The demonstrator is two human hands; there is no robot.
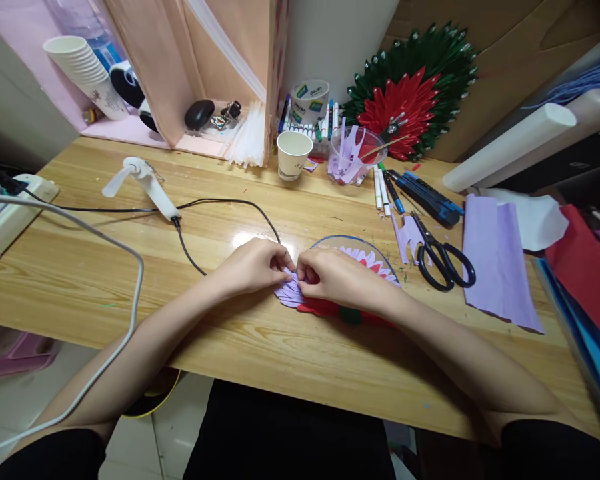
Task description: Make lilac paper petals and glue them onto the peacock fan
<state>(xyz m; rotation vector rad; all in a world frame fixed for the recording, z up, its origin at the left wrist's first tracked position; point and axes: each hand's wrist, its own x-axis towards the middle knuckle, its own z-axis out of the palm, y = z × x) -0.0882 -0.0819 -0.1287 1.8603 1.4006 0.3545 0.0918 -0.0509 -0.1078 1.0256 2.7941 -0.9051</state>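
Note:
On the wooden table lies a half-round paper flower piece (320, 306) with red and purple petals and a blue outline along its far edge. At its left end, my left hand (255, 267) pinches a purple paper petal (291, 291) between thumb and forefinger. My right hand (337, 275) is closed in a pinch at the same row of purple petals, its fingertips almost touching the left ones. It covers much of the flower piece. Black-handled scissors (441, 261) lie to the right, beside purple paper scraps (409, 238).
Purple crepe paper (497, 260) and red paper (587, 267) lie at the right. Farther back are a blue cutter (430, 199), markers, a bowl of scraps (357, 157), a paper cup (294, 157) and a red-green flower fan (410, 93). A small white fan (153, 190) trails a black cable leftward.

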